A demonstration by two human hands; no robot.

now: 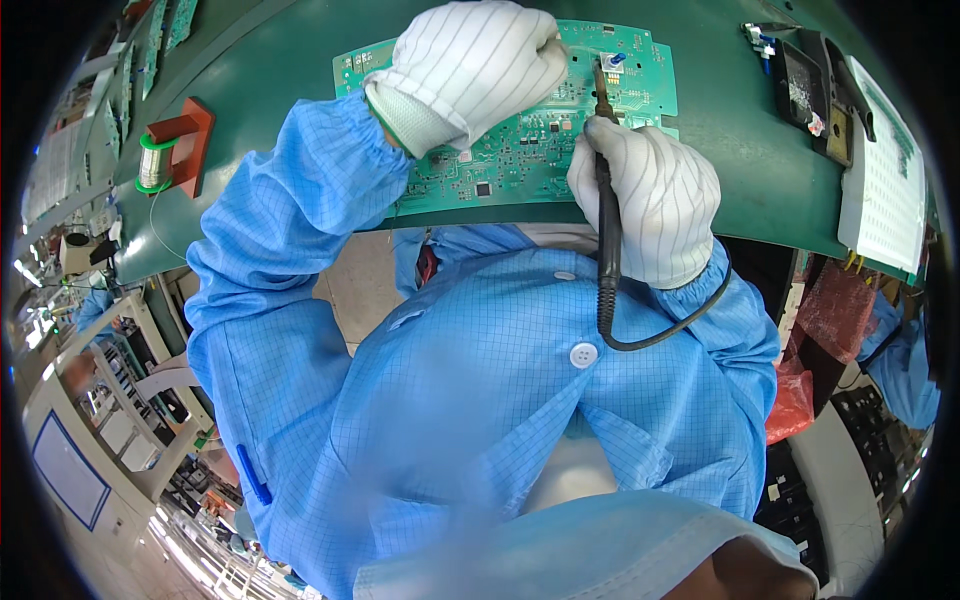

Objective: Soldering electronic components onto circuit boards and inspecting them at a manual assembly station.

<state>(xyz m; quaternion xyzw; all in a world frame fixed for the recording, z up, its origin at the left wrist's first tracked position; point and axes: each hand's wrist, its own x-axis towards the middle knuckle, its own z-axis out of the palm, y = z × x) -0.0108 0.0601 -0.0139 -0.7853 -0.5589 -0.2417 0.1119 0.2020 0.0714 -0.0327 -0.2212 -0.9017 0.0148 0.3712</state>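
Note:
A green circuit board with many small components lies flat on the green bench top. My right hand, in a white striped glove, is closed round a black soldering iron. The iron's tip points away from me, close beside a small white part with a blue shaft near the board's far right. Above the board's far middle, my left hand is closed in a matching glove, its fingertips curled toward the right. What those fingers hold, if anything, is hidden from view.
At the left, a solder wire spool sits on a red-brown holder, its wire trailing down. A black tray and a white panel stand at the right. More boards stand at the far left. The iron's cable loops below my right wrist.

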